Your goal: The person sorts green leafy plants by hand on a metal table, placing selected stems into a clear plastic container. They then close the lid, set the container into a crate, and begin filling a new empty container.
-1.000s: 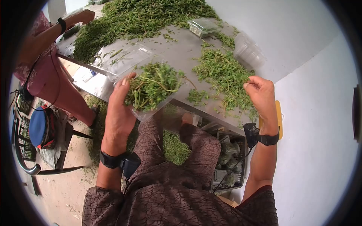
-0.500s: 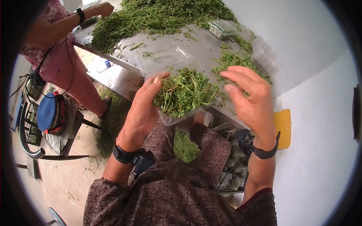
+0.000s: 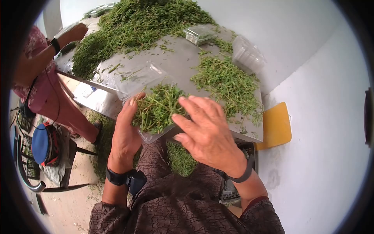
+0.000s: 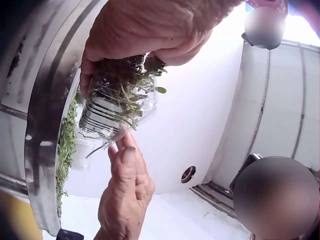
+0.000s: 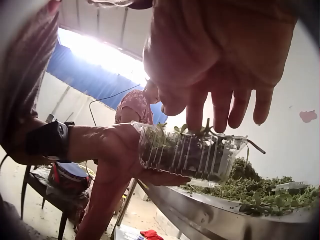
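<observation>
Left hand (image 3: 125, 136) grips clear container (image 3: 151, 136) heaped with greens (image 3: 157, 111); right hand (image 3: 208, 134) open against them.

Glossy clear plastic (ribbed) container (image 5: 192, 159).

**Clear box (image 3: 151, 136) of greens (image 3: 159, 107) held in left hand (image 3: 126, 130)**

Lid (image 3: 138, 80) folded open over surface (image 3: 171, 56). Right hand (image 3: 210, 136) held at greens, fingers spread. Big pile (image 3: 144, 19) heaped at far side, smaller pile (image 3: 230, 82) spread at right. Closed box (image 3: 199, 36) set near big pile; stacked boxes (image 3: 247, 54) placed beside smaller one.
</observation>
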Tool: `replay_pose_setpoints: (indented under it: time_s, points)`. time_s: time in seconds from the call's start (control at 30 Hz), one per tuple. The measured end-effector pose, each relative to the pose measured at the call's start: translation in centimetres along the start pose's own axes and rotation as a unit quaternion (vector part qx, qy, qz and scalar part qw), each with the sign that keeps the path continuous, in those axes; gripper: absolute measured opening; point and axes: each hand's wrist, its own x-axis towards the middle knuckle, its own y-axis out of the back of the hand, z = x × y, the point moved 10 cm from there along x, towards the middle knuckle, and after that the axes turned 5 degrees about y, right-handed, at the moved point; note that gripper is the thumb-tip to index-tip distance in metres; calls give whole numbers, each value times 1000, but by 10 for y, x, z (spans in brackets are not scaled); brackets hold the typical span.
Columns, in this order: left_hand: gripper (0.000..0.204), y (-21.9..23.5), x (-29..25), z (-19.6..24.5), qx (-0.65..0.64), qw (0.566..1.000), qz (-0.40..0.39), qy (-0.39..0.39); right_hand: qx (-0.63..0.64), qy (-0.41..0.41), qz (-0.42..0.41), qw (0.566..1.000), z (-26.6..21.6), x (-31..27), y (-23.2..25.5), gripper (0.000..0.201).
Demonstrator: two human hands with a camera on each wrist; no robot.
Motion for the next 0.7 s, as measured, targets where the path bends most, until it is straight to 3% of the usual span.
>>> replay_pose_setpoints:
  time_s: [0.23, 0.37, 0.5, 0.6, 0.67, 0.7]
  points:
    - [43, 4, 1, 4, 24, 1000, 8, -8, 33, -2, -25, 999, 3, 2, -8, 31]
    - [44, 7, 2, 10, 30, 999, 26, -28, 13, 13, 38, 999, 18, 1, 26, 28]
    - [44, 8, 1, 16, 26, 998, 33, -37, -160, -94, 45, 982, 85, -14, 64, 21]
    - [44, 11, 2, 17, 27, 998, 30, -41, -171, -159, 39, 972, 150, -30, 73, 19]
    - [43, 12, 2, 16, 26, 998, 45, -39, -208, -247, -41, 946, 199, -45, 63, 16]
    - [43, 11, 2, 16, 25, 998, 45, -41, -209, -245, -40, 946, 208, -43, 60, 16]
